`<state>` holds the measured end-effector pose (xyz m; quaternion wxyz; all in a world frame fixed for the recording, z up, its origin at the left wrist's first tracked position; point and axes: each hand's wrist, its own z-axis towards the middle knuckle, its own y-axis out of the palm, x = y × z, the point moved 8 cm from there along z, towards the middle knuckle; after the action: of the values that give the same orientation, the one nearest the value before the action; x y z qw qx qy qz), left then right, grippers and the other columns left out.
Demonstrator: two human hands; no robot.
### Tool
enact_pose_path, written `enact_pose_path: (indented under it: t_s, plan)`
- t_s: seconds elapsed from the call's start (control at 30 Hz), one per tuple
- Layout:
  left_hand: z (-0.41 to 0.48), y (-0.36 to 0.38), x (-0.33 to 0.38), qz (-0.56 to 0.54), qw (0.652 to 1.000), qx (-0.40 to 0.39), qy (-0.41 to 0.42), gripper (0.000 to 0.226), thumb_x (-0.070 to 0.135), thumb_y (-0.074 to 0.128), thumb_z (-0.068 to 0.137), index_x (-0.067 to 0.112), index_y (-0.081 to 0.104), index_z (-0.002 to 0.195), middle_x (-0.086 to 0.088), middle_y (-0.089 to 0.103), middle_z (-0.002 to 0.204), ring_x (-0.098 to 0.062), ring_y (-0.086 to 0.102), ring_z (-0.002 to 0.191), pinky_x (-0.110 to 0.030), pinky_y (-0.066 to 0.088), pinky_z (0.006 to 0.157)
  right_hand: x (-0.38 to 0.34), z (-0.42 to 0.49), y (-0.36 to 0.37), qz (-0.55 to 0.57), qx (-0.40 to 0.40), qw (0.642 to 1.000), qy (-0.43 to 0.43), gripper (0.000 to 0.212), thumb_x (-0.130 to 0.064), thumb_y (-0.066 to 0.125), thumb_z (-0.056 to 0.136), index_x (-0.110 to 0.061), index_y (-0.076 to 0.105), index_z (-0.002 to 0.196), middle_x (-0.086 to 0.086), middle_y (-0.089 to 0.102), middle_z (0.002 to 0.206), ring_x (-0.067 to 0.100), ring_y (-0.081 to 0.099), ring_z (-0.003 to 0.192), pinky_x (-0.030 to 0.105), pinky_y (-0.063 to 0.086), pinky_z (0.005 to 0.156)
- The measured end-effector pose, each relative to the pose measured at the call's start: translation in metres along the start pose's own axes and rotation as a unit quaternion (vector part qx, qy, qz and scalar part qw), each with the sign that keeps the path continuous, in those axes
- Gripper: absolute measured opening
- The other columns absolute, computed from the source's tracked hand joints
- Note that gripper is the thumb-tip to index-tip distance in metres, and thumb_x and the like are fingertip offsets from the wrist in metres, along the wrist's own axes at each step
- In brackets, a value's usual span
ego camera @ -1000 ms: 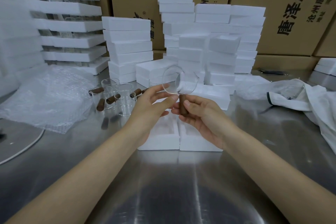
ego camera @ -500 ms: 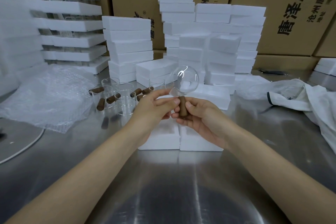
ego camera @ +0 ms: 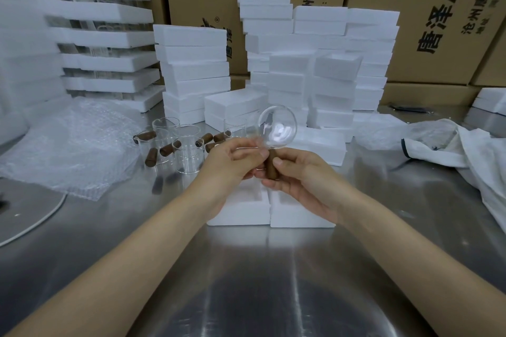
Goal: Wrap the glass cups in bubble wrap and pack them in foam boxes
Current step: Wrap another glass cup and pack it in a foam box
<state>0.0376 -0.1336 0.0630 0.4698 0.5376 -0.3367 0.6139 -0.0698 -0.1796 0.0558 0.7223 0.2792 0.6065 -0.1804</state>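
Note:
I hold one clear glass cup (ego camera: 278, 126) with a brown wooden handle up over the table, its round base turned toward me. My right hand (ego camera: 298, 180) grips the wooden handle from below. My left hand (ego camera: 232, 159) pinches the glass at its lower left edge. Beneath my hands lie two open white foam boxes (ego camera: 301, 213) side by side. Several more glass cups (ego camera: 189, 153) with wooden handles stand to the left. A sheet of bubble wrap (ego camera: 74, 142) lies crumpled further left.
Stacks of white foam boxes (ego camera: 191, 74) rise behind the cups, with foam trays (ego camera: 104, 38) at the far left. Cardboard cartons (ego camera: 427, 8) form the back wall. A white cloth bag (ego camera: 471, 150) lies on the right of the steel table (ego camera: 246, 282).
The cup has turned in my hands so its round base now faces me, and it sits a little lower. Both hands kept their hold.

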Motion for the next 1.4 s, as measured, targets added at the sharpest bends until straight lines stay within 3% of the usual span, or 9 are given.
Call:
enact_pose_path:
  t_s: [0.23,0.4,0.6,0.87,1.0,1.13,1.27,1.33,1.4]
  plan:
    - [-0.001,-0.002,0.002,0.027,0.999,0.017,0.01,0.015,0.014,0.066,0.089,0.01,0.063,0.103,0.011,0.07,0.072,-0.002,0.06,0.06,-0.013,0.05,0.061,0.001,-0.002,-0.003,0.006,0.022,1.0,-0.004,0.018,0.004,0.055,0.093,-0.006,0.07,0.092,0.002,0.065,0.081,0.021,0.07,0.097,0.02,0.054,0.075]
    - [-0.001,-0.004,0.004,0.049,0.998,0.03,0.022,0.012,0.012,0.066,0.089,0.011,0.065,0.101,0.006,0.068,0.084,-0.003,0.06,0.063,-0.014,0.049,0.062,0.0,-0.002,-0.005,-0.001,0.03,1.0,-0.009,0.019,0.006,0.053,0.092,-0.004,0.068,0.097,0.008,0.066,0.087,0.02,0.071,0.094,0.019,0.054,0.071]
    - [0.001,-0.005,0.002,0.05,0.998,0.037,0.02,0.013,0.013,0.067,0.088,0.012,0.066,0.101,0.004,0.065,0.085,-0.002,0.06,0.062,-0.013,0.049,0.061,-0.001,-0.002,-0.005,-0.009,0.019,1.0,-0.012,0.022,0.006,0.049,0.093,0.003,0.064,0.109,0.019,0.064,0.098,0.017,0.071,0.09,0.018,0.053,0.071]
    - [0.001,-0.005,0.002,0.053,0.998,0.031,0.016,0.016,0.014,0.069,0.087,0.013,0.066,0.102,0.005,0.067,0.089,-0.003,0.062,0.065,-0.013,0.049,0.062,-0.002,-0.003,-0.005,-0.01,0.025,1.0,-0.008,0.022,0.007,0.05,0.093,0.002,0.064,0.109,0.014,0.068,0.093,0.014,0.071,0.086,0.018,0.054,0.071]
    - [0.0,-0.003,0.003,0.056,0.998,0.02,0.028,0.022,0.027,0.067,0.087,0.013,0.067,0.103,0.004,0.068,0.091,-0.007,0.062,0.071,-0.015,0.049,0.065,-0.004,-0.005,-0.003,-0.02,0.023,0.999,-0.012,0.019,0.005,0.052,0.092,-0.001,0.066,0.104,0.012,0.068,0.092,0.016,0.07,0.088,0.02,0.053,0.072]
    - [0.0,-0.006,0.007,0.039,0.998,0.033,0.046,0.01,0.028,0.065,0.088,0.02,0.068,0.091,0.011,0.067,0.079,-0.004,0.06,0.066,-0.018,0.048,0.066,-0.006,-0.004,-0.003,-0.039,0.04,0.998,-0.018,0.018,-0.001,0.056,0.092,-0.01,0.07,0.101,0.006,0.071,0.086,0.017,0.069,0.086,0.021,0.053,0.073]
    - [0.001,-0.008,0.016,0.066,0.993,0.039,0.089,0.006,0.023,0.064,0.09,0.023,0.065,0.084,0.018,0.066,0.072,0.0,0.057,0.059,-0.013,0.047,0.06,-0.01,-0.003,-0.007,0.017,0.072,0.997,-0.021,0.014,-0.013,0.064,0.087,-0.02,0.073,0.094,0.007,0.073,0.096,0.02,0.071,0.091,0.027,0.053,0.081]
    - [0.0,-0.008,0.025,0.094,0.987,0.035,0.123,0.007,0.02,0.063,0.09,0.023,0.064,0.084,0.019,0.066,0.071,0.001,0.058,0.059,-0.011,0.045,0.059,-0.015,-0.003,-0.008,0.057,0.08,0.995,-0.035,0.014,-0.022,0.066,0.08,-0.026,0.077,0.086,0.006,0.07,0.098,0.021,0.07,0.089,0.027,0.055,0.078]
    - [0.0,-0.009,0.033,0.135,0.978,0.027,0.16,0.006,0.019,0.061,0.092,0.021,0.064,0.087,0.013,0.067,0.071,-0.005,0.06,0.067,-0.017,0.047,0.067,-0.019,-0.004,-0.009,0.098,0.081,0.991,-0.048,0.017,-0.03,0.063,0.079,-0.025,0.076,0.089,0.004,0.069,0.098,0.021,0.068,0.082,0.026,0.055,0.071]
